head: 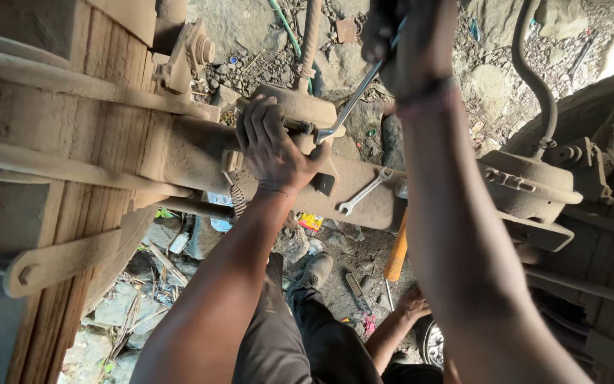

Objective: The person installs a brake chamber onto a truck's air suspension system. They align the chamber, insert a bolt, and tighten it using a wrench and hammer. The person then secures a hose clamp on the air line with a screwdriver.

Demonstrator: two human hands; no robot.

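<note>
My left hand (275,146) grips the dusty round brake chamber (300,107) mounted on the mud-caked axle beam (193,153), fingers wrapped around its fitting. My right hand (386,32), at the top edge with a dark band on the wrist, holds the handle of a long silver wrench (353,99). The wrench's jaw sits on the fitting right beside my left thumb. A second, smaller silver spanner (365,190) lies loose on the axle beam to the right of my left hand.
A leaf-spring stack (72,142) fills the left. A second brake chamber (531,181) with a black hose sits at the right. An orange-handled screwdriver (396,252) hangs below the beam. Another person's hand (413,302) rests low near a tyre. Stony, littered ground lies behind.
</note>
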